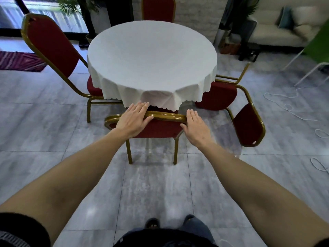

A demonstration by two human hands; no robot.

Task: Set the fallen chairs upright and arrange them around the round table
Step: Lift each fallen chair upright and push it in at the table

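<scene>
A: Where are we standing?

B: We are facing the round tabletop, draped in a white tablecloth, with the near chair directly in front of us. It is standing upright on its gold legs, its red backrest toward us and its seat tucked under the cloth's edge.

A: And what are our hands doing?

B: Our left hand is resting flat on the gold top rail of that chair, fingers straight and reaching over it, thumb lying along the rail. Our right hand is lying open at the rail's right corner, fingers extended; neither is curling round the frame.

A: How are the other chairs sitting?

B: The left chair is standing upright beside the tabletop, its seat partly under the cloth. The far chair is showing only its backrest beyond the tabletop. The right chair is lying tipped over on the grey tiled floor, its seat close to the tabletop, its backrest pointing toward us and its legs sticking out sideways.

A: Anything else we are seeing?

B: A white cord is trailing across the floor on the right, a beige sofa is sitting behind, and a striped rug is lying at the left.
</scene>
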